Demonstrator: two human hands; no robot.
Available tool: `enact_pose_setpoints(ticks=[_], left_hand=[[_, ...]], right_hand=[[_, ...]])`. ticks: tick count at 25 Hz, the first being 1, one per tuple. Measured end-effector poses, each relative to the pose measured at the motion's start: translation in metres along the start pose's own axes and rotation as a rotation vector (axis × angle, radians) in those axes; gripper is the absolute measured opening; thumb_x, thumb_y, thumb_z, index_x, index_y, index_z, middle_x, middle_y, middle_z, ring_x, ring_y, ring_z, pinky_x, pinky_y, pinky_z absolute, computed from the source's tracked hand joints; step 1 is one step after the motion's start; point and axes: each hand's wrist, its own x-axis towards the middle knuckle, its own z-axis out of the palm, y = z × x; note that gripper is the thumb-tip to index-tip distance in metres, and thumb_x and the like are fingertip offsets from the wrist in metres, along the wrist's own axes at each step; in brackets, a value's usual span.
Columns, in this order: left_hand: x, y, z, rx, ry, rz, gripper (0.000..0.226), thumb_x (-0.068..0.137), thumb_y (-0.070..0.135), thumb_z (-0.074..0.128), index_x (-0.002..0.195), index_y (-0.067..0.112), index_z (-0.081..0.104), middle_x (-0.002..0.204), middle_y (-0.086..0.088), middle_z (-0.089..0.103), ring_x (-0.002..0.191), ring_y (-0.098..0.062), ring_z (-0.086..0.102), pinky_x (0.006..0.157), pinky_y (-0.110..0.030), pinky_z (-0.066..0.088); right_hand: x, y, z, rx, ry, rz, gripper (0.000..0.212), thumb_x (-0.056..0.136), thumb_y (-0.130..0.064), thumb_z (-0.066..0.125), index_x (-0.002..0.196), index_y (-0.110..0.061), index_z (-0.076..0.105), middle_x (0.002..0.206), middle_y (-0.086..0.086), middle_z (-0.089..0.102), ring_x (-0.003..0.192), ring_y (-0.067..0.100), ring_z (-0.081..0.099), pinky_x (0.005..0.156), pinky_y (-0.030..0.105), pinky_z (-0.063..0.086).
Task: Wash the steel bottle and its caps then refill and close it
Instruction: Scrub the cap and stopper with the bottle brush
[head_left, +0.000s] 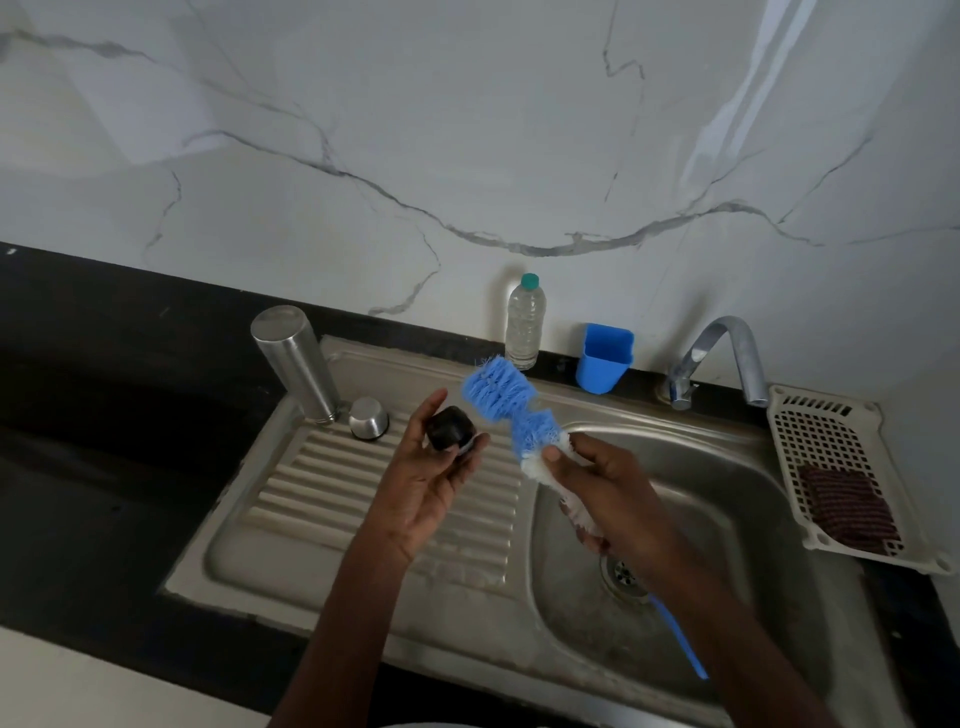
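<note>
At the centre of the frame the left hand (421, 483) was raised palm-up over the ribbed drainboard, its fingers curled round a small black inner cap (451, 427) that sat near the fingertips. Just to the right, the right hand (608, 493) gripped a bottle brush (506, 402) by the white bristles at the lower part of its head, thumb pressed on top; the blue bristles stuck up and left toward the cap without clearly touching it, and the thin blue handle ran down to the lower right, over the basin, partly hidden behind the forearm.

The steel bottle (296, 361) stood upside down at the upper left corner of the sink (363, 597), at the far end of the drainboard, tilted in the wide-angle view. Just beside its mouth, to the right, a steel outer cap (369, 418) rested on the drainboard, apart from both hands.

Along the back edge of the black bench (104, 415), against the marbled wall, stood a clear plastic water bottle (524, 325) with a green top and, to its right, a blue plastic holder (605, 364). Farther right the chrome tap (722, 358) curved over the basin. At the right edge of the frame a white perforated tray (800, 431) held a dark red scrub pad (847, 509).
</note>
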Motion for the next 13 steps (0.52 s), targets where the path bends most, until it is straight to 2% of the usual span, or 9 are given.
enact_pose_setpoints(ticks=[2, 3, 6, 8, 9, 11, 13], left_hand=[[0.006, 0.008, -0.012, -0.016, 0.031, 0.054, 0.078, 0.075, -0.013, 0.072, 0.147, 0.011, 0.055, 0.145, -0.022, 0.048, 0.120, -0.043, 0.066, 0.101, -0.046, 0.058], [0.010, 0.010, -0.018, 0.011, 0.055, 0.080, 0.071, 0.078, -0.017, 0.068, 0.144, 0.008, 0.057, 0.143, -0.021, 0.048, 0.121, -0.044, 0.065, 0.101, -0.046, 0.058], [0.027, 0.012, -0.032, 0.155, 0.214, 0.158, 0.063, 0.070, -0.014, 0.064, 0.128, 0.010, 0.062, 0.131, -0.022, 0.053, 0.117, -0.041, 0.062, 0.087, -0.035, 0.063], [0.037, 0.010, -0.037, 0.251, 0.295, 0.191, 0.063, 0.067, -0.006, 0.062, 0.127, 0.013, 0.060, 0.127, -0.019, 0.056, 0.113, -0.035, 0.062, 0.084, -0.029, 0.060], [0.043, 0.009, -0.039, 0.369, 0.333, 0.204, 0.059, 0.073, -0.004, 0.066, 0.129, 0.015, 0.060, 0.129, -0.016, 0.057, 0.114, -0.030, 0.062, 0.085, -0.026, 0.058], [0.053, 0.005, -0.042, 0.751, 0.412, 0.265, 0.051, 0.084, 0.000, 0.075, 0.130, 0.018, 0.060, 0.130, -0.006, 0.061, 0.115, -0.019, 0.061, 0.089, -0.018, 0.050], [0.064, 0.002, -0.050, 1.127, 0.411, 0.371, 0.048, 0.084, 0.004, 0.079, 0.126, 0.018, 0.061, 0.122, 0.002, 0.063, 0.111, -0.014, 0.060, 0.093, -0.023, 0.049]], right_hand=[[0.010, 0.005, 0.011, 0.085, 0.018, 0.074, 0.020, 0.100, -0.042, 0.063, 0.106, -0.024, 0.071, 0.065, 0.005, 0.060, 0.046, 0.012, 0.050, 0.043, 0.024, 0.034], [0.014, 0.007, 0.015, 0.120, 0.021, 0.107, 0.021, 0.100, -0.042, 0.062, 0.106, -0.023, 0.071, 0.065, 0.007, 0.059, 0.045, 0.014, 0.049, 0.041, 0.022, 0.032], [0.026, 0.016, 0.026, 0.202, 0.005, 0.177, 0.024, 0.101, -0.038, 0.062, 0.114, -0.019, 0.069, 0.067, 0.011, 0.057, 0.044, 0.016, 0.048, 0.040, 0.022, 0.029], [0.033, 0.024, 0.033, 0.212, -0.001, 0.223, 0.026, 0.101, -0.036, 0.063, 0.116, -0.015, 0.068, 0.069, 0.012, 0.057, 0.046, 0.017, 0.051, 0.040, 0.022, 0.031], [0.037, 0.027, 0.037, 0.215, -0.004, 0.244, 0.027, 0.102, -0.035, 0.063, 0.116, -0.013, 0.067, 0.071, 0.012, 0.057, 0.046, 0.017, 0.052, 0.041, 0.022, 0.032], [0.043, 0.032, 0.044, 0.236, -0.008, 0.283, 0.029, 0.102, -0.032, 0.063, 0.117, -0.008, 0.066, 0.070, 0.013, 0.059, 0.047, 0.018, 0.054, 0.039, 0.022, 0.034], [0.050, 0.035, 0.050, 0.240, 0.007, 0.311, 0.028, 0.102, -0.029, 0.063, 0.117, -0.005, 0.065, 0.068, 0.012, 0.062, 0.049, 0.020, 0.057, 0.039, 0.022, 0.036]])
